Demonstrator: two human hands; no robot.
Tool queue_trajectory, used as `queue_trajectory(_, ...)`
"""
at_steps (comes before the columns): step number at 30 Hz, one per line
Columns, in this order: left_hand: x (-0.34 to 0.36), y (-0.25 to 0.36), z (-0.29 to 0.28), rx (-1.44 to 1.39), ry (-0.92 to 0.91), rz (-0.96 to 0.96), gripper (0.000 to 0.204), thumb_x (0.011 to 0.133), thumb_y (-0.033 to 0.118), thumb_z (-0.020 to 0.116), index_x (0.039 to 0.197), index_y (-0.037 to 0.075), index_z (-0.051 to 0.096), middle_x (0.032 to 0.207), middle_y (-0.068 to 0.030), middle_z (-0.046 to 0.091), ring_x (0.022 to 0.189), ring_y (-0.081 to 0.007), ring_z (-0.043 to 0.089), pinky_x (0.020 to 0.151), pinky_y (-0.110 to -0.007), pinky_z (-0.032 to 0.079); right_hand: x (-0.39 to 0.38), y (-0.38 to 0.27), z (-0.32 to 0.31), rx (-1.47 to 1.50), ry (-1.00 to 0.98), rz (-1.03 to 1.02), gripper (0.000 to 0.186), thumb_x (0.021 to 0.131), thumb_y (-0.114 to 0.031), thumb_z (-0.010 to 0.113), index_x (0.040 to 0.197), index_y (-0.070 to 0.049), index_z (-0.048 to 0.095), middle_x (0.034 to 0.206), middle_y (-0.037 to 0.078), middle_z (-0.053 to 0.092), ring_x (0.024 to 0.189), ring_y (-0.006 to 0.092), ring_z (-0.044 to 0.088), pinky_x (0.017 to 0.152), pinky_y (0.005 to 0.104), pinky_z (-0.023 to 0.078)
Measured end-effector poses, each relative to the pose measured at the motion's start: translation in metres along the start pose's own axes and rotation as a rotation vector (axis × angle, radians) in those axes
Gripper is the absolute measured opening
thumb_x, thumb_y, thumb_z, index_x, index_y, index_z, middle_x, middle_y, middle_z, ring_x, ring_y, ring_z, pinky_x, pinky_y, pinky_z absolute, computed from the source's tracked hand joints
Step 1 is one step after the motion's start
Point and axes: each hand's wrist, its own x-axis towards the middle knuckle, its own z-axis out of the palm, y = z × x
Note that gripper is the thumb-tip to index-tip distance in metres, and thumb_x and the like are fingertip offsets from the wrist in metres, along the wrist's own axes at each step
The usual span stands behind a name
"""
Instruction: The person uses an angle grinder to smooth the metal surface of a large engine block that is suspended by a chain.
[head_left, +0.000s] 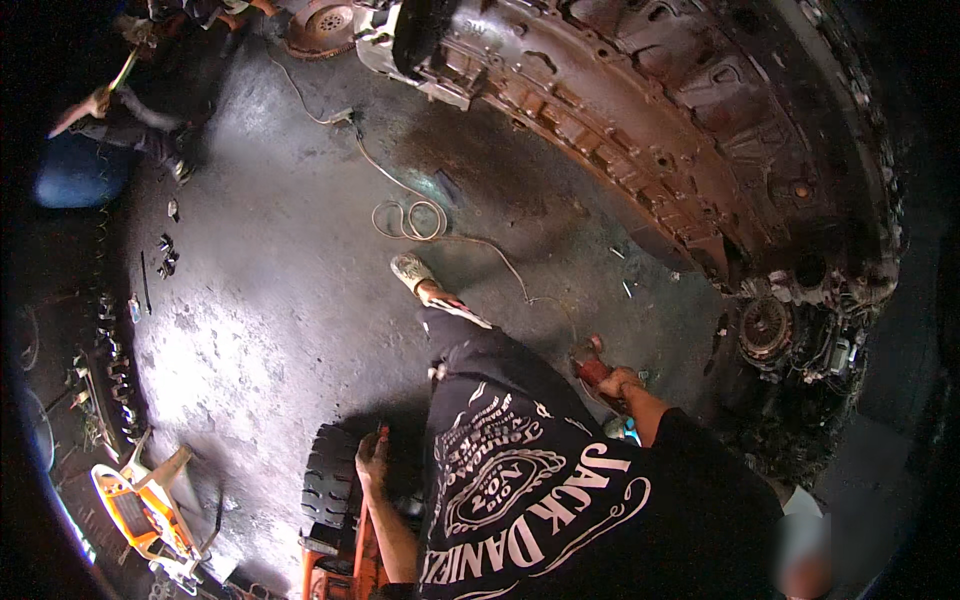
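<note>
My right hand [622,383] is wrapped round the body of a red power tool [593,369], which looks like an angle grinder, held low at my right side. Its far end is dark and its kind is hard to tell. My left hand [372,462] hangs at my left side above a black tyre [328,480], its fingers closed. A small reddish bit shows at its fingertips, too small to name. A pale cord [510,265] lies looped on the floor and runs close to the power tool.
A large rusty vehicle body shell [640,130] fills the far right. A round clutch-like part [766,328] lies near it. An orange and white frame [150,505] stands at the near left; small metal parts [167,256] lie left. Another person's hand [95,105] shows far left.
</note>
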Motion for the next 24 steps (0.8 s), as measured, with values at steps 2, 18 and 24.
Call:
queue_trajectory(2,0.022,0.070,-0.029,0.267,0.037,-0.175,0.037,0.085,0.024,0.063,0.111,-0.003,0.060,0.105,-0.0128,0.065,0.098,-0.0210,0.060,0.087,-0.032,0.045,0.018,-0.042,-0.011,0.014,-0.197,0.062,0.063,0.059,-0.050,0.069,0.100,-0.003,0.068,0.102,0.020,0.066,0.094,0.0344,0.064,0.081,0.0385,0.050)
queue_trajectory(18,0.177,0.227,-0.333,0.195,0.006,-0.324,0.044,0.082,0.032,0.067,0.118,0.008,0.056,0.106,-0.0075,0.063,0.096,-0.0229,0.060,0.075,-0.039,0.046,-0.226,-0.445,-0.222,1.050,0.217,0.073,0.066,0.054,-0.042,0.078,0.101,0.003,0.065,0.093,0.017,0.067,0.083,0.0288,0.065,0.076,0.0375,0.050)
queue_trajectory(24,0.280,0.335,-0.406,0.486,-0.031,-0.255,0.041,0.082,0.029,0.067,0.113,0.005,0.059,0.100,-0.0083,0.065,0.083,-0.0170,0.062,0.064,-0.031,0.047,-0.168,-0.480,-0.093,0.955,0.108,0.267,0.069,0.052,-0.040,0.080,0.102,0.004,0.064,0.091,0.018,0.067,0.083,0.0284,0.066,0.075,0.0352,0.051)
